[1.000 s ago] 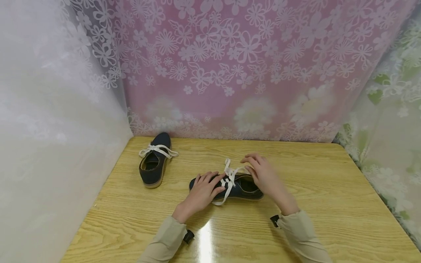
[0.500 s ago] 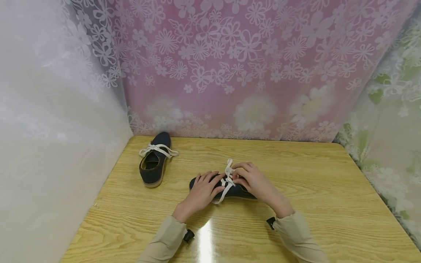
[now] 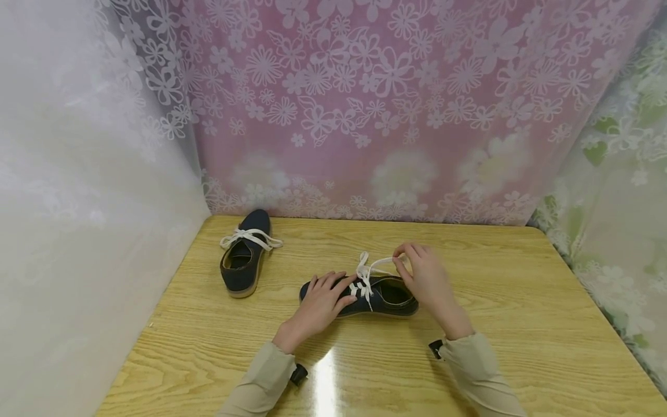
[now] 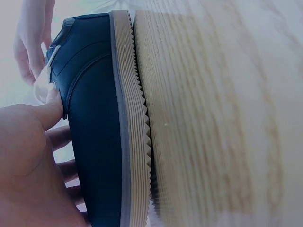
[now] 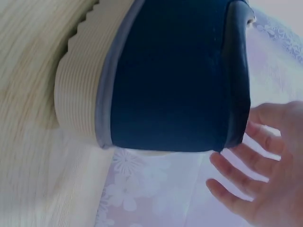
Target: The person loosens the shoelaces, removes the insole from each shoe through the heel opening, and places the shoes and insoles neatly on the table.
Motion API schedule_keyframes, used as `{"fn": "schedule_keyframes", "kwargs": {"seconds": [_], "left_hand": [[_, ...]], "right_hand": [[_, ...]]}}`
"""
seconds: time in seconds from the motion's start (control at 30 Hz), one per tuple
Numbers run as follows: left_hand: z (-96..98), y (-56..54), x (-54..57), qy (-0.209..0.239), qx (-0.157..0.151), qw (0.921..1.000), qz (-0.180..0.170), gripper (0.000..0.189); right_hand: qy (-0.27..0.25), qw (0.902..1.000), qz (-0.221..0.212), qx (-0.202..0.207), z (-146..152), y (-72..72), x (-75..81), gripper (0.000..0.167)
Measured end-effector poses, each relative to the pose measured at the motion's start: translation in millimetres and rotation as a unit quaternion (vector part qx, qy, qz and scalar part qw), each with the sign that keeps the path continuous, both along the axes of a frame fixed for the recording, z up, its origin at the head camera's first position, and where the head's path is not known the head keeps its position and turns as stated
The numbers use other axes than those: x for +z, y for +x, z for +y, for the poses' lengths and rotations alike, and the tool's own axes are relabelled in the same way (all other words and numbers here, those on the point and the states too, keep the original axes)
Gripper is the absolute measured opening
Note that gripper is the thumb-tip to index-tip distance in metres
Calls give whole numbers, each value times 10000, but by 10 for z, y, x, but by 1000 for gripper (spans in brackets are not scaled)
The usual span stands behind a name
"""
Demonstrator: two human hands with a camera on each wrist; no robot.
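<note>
A dark blue shoe (image 3: 380, 310) with white laces lies lengthwise in front of me, toe to the left, heel to the right. My left hand (image 3: 318, 310) rests over its toe, fingers spread across the top and thumb beside the laces; the left wrist view shows that thumb (image 4: 49, 111) at the edge of the lacing. Between thumb and fingertips, my right hand (image 3: 424, 278) pinches one white shoelace (image 3: 377, 263), drawn up and right above the shoe opening. A loop of lace stands up near the lacing. From the right wrist, the heel (image 5: 165, 85) hides some of what the hand holds.
A second dark blue shoe (image 3: 242, 278) stands at the back left of the wooden table (image 3: 495, 301), its white laces tied in a bow. A pink floral curtain (image 3: 333, 145) hangs behind the table, with pale sheeting at both sides.
My right hand has moved in to the lacing, then back up and right, now drawing out a lace. The lace end on the near side has shortened. My left hand has stayed in place.
</note>
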State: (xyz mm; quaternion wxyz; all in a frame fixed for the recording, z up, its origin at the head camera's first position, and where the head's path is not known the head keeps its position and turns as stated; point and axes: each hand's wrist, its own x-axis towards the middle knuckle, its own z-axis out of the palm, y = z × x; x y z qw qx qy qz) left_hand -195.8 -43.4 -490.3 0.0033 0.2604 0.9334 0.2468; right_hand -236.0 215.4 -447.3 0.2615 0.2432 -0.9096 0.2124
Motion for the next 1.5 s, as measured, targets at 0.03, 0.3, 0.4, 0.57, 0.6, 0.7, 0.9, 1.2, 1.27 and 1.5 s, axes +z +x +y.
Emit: {"fn": "schedule_keyframes", "kwargs": {"seconds": [0.03,0.3,0.4,0.57,0.6,0.7,0.9,1.2,1.27,1.5], "left_hand": [[1,-1,-1,-21,3,10000,6,55],[2,2,12,-23,1,10000,39,55],[1,6,17,-23,-11,10000,61,55],[3,10,26,-75,-7,9999,95,55],[3,11,27,-105,-6,9999,117,54],[3,12,27,-206,-11,9996,194,52],[-1,22,22,-166,-37,9997,190,52],[1,15,8,-66,-29,9999,132,54],[1,15,9,-68,-23,9999,127,54],[-5,11,1,8,-15,10000,87,55]], "right_hand": [[67,9999,-100,97,-13,10,0,11],[473,9890,-325,1362,-124,76,-23,14],[553,9849,-415,1591,-168,96,-42,17],[790,9841,-483,1518,-227,118,-65,17],[810,9843,-494,1488,-234,123,-64,17],[872,9848,-481,1420,-238,130,-73,16],[916,9839,-434,1472,-246,137,-84,15],[788,9840,-438,1536,-263,131,-94,13],[747,9853,-334,1502,-255,114,-99,12],[222,9975,668,95,-126,-6,-93,13]]}}
